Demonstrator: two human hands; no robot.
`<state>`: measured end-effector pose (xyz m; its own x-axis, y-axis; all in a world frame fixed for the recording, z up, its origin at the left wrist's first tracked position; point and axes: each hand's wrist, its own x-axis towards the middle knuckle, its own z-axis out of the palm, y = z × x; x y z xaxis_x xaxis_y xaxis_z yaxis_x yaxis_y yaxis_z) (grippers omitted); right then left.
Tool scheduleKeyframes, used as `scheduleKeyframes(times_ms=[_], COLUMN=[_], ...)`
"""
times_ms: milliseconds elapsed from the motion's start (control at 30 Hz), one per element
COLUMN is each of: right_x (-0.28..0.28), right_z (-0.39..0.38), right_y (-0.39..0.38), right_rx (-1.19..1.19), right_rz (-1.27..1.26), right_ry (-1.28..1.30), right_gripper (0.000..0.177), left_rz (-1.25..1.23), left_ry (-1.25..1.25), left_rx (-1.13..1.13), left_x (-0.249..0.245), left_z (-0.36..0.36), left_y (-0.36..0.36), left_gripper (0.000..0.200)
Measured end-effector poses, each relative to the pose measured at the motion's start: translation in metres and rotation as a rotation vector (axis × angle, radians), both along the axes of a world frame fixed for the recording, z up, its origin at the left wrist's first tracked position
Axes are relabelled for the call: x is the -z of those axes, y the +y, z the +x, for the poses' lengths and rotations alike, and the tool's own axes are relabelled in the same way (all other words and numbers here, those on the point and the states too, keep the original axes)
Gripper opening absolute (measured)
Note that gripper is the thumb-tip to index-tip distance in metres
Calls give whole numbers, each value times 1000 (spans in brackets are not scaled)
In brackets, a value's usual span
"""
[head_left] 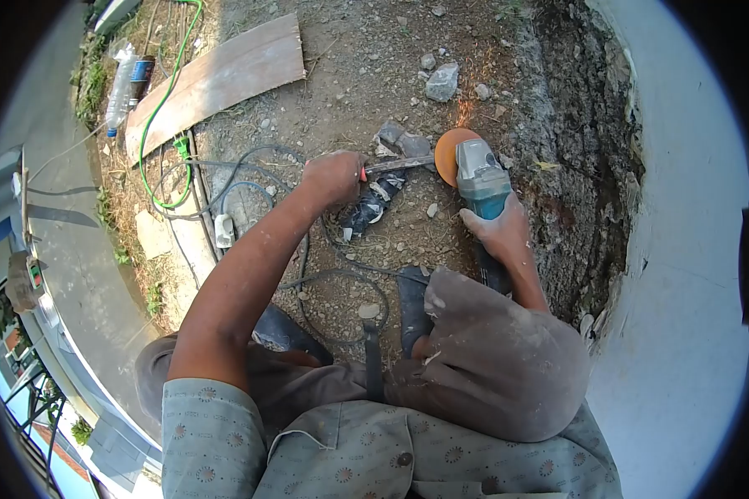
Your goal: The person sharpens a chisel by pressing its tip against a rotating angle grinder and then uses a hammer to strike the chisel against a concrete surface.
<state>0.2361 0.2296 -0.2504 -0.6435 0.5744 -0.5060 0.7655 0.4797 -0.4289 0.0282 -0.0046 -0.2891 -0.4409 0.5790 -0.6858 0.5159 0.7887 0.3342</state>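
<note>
A concrete lane runs down the left of an outdoor work site, beside a strip of dirt and gravel that reaches to a pale wall on the right. At far left, a clear plastic bottle lies next to a dark bottle, both near the end of a long wooden board. A green cord crosses the board and meets a dark cable that loops over the ground, near a white socket.

At center, my left hand is closed around the near end of a metal bar, red showing where it leaves my fist. Below the bar lies a crumpled dark cloth; grey rock pieces sit just above it. The bar's far end meets the edge of an orange disc on a teal and grey grinder.

My right hand grips the grinder's body, fingers wrapped around the teal casing. Orange sparks streak over the dirt beyond the disc, close to a pale stone.
</note>
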Motion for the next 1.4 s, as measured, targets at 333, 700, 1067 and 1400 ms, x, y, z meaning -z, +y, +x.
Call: scheduleKeyframes(times_ms=[333, 700, 1067, 1400], right_x=[2, -5, -13, -7], right_z=[-1, -3, -7, -4], right_y=[1, 1, 0, 0], right_rx=[-7, -18, -12, 2], right_rz=[-6, -32, -43, -19], right_ry=[-2, -78, -107, -74], right_gripper=[75, 86, 85, 80], left_rz=[-23, 25, 6, 9], left_ry=[11, 17, 15, 19], left_rx=[4, -8, 12, -2], left_x=[0, 0, 9, 8], left_z=[1, 1, 0, 1], left_y=[1, -1, -2, -1], left_gripper=[27, 25, 22, 20])
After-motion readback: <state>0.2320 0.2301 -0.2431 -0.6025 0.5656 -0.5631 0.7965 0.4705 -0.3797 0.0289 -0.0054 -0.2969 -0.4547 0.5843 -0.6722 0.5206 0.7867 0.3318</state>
